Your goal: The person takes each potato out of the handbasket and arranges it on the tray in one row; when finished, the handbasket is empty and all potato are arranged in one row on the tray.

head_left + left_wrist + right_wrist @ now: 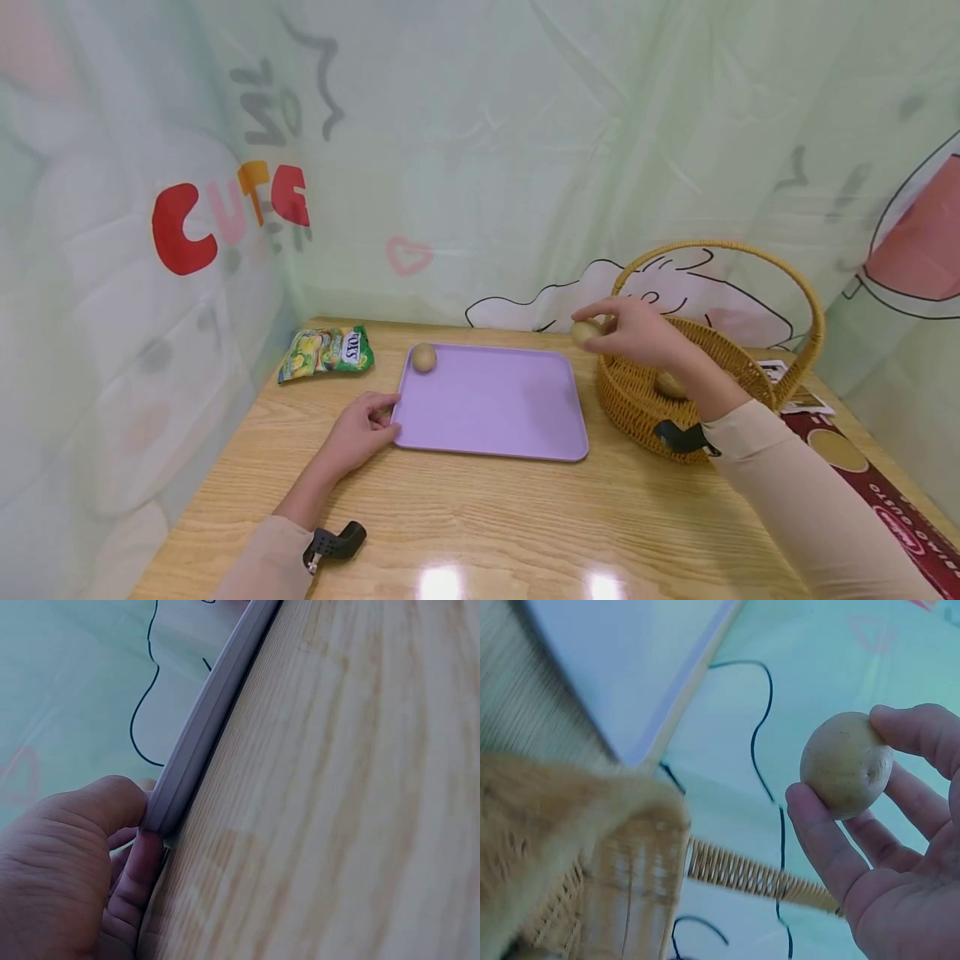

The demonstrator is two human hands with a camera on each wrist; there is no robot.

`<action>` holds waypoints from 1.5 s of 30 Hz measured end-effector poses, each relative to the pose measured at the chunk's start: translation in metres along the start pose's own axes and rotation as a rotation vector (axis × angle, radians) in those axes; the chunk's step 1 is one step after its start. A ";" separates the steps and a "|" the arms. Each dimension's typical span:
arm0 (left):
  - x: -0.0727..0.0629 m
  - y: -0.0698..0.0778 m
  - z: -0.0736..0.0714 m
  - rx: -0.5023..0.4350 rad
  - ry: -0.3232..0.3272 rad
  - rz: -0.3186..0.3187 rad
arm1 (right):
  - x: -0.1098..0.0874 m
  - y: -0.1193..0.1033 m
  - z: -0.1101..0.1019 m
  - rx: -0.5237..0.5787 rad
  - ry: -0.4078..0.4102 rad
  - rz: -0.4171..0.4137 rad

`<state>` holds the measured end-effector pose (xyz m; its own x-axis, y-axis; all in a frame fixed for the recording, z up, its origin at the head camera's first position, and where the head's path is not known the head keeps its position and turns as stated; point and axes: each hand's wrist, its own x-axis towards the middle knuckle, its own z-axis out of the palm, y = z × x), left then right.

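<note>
Held potato (pixel 585 333): in the air by the tray (pixel 491 408), around its far right corner, between tray and basket (pixel 633 408) (how high, I cannot tell).
Right hand (pixel 637 333): the grip is clamped on that potato, thumb on one side and fingers on the other.
Way across: from this grip the tray's bare middle lies to the left and toward the person, the basket to the right.
Nearer hand: the right, since it holds the potato; the left hand (pixel 363 429) is at the tray's opposite side.
Left grip: pinched on the tray's left edge, toward the near corner.
Potato on the tray (pixel 423 357): in the far left corner, diagonally across the tray from its near right corner.
Potato in the basket (pixel 670 385): right of the tray, partly hidden by the right arm.
Long axis: the held potato is nearly round (slightly egg-like at most), so no axis stands out.
Pointing: no end reads as a tip; a small dimple faces the palm side.
</note>
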<state>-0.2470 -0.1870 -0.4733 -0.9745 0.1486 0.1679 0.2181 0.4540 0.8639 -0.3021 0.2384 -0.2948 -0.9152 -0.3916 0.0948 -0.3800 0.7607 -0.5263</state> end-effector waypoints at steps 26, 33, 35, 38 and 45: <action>0.001 0.002 -0.004 0.009 0.003 0.008 | 0.057 -0.041 0.087 0.220 0.002 -0.029; 0.003 -0.001 0.000 -0.011 0.013 0.019 | 0.073 -0.041 0.117 0.325 0.010 0.002; 0.003 -0.001 0.001 -0.008 0.012 0.021 | 0.077 -0.040 0.124 0.349 0.014 0.011; 0.003 -0.001 0.002 -0.008 0.015 0.023 | 0.084 -0.038 0.134 0.368 0.017 0.004; 0.002 -0.002 0.001 -0.024 0.019 0.024 | 0.104 -0.040 0.157 0.299 0.043 0.032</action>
<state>-0.2496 -0.1871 -0.4754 -0.9700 0.1427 0.1970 0.2400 0.4296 0.8705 -0.3607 0.0860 -0.3960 -0.9332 -0.3431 0.1067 -0.3007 0.5833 -0.7545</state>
